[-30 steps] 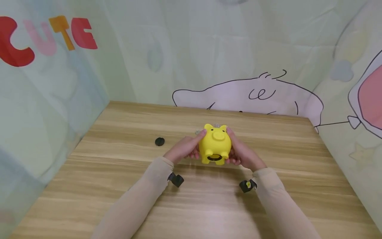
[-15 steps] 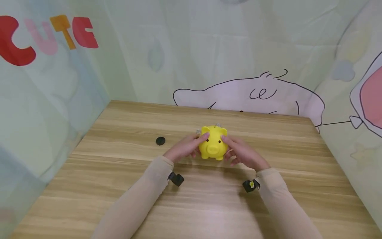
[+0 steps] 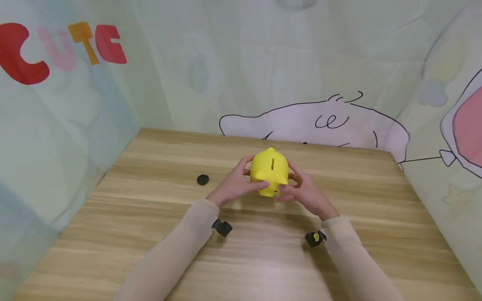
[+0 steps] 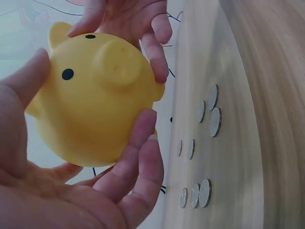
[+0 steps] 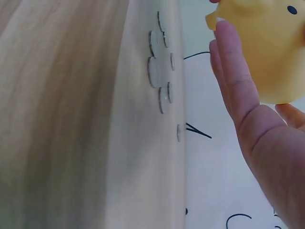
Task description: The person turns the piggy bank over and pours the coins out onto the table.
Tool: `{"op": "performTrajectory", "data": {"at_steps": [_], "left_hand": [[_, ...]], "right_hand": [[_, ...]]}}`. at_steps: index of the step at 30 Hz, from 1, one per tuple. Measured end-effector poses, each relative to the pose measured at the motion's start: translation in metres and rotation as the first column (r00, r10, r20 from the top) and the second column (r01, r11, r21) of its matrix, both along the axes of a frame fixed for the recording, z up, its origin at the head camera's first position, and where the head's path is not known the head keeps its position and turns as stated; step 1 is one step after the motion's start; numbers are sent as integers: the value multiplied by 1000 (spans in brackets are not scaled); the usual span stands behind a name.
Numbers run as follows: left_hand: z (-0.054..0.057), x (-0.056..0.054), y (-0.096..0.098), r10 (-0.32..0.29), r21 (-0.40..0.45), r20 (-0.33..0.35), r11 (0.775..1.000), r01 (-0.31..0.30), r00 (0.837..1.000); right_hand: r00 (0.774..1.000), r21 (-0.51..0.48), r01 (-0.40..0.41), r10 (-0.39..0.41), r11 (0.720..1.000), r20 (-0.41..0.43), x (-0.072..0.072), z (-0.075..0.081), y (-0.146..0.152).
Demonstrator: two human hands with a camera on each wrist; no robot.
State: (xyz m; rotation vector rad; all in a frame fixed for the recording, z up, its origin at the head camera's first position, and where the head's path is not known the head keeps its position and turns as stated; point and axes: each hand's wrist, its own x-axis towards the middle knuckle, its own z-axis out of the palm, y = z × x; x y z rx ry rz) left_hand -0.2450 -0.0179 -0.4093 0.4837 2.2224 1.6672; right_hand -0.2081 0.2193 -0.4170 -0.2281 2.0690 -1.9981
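Observation:
A yellow piggy bank (image 3: 262, 164) is held up between both hands over the table. In the head view its top and coin slot (image 3: 273, 164) face me, and its snout tips downward. My left hand (image 3: 234, 184) grips one side, thumb near the face and fingers curled round the body. From the other side my right hand (image 3: 308, 193) holds it, thumb by the ear. In the left wrist view the snout (image 4: 120, 66) and black eyes show, and several silver coins (image 4: 215, 122) lie on the table beyond. The pig's underside is hidden in the head view.
A round black plug (image 3: 202, 179) lies on the wooden table (image 3: 158, 159), left of the hands. Coins (image 5: 153, 71) are spread singly and in small groups near the table's far side. Printed cloth walls (image 3: 278, 75) stand round the back and sides.
The piggy bank has tilted: first its underside with a black-rimmed ring faced me, then its face, now its slotted top. Both hands have shifted their grip round its sides.

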Motion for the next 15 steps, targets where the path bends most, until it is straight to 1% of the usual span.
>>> {"op": "performTrajectory", "data": {"at_steps": [3,5,8,12,15], "left_hand": [[-2,1,0,-9,14,53,1000,9,999],[-3,1,1,-15,24,65,1000,13,998],[-5,1,2,-23,21,84,1000,21,996],[-5,0,1,-48,-5,144,999,49,988],[-4,0,-1,-78,-45,199,995,88,977]], "right_hand": [[1000,-7,0,0,1000,4,0,-4,1],[1000,-9,-2,2,1000,-1,0,-6,2],[1000,21,4,-5,1000,21,1,-6,3],[996,96,2,-11,995,93,2,-3,3],[980,173,1,-35,985,194,3,1,1]]}}
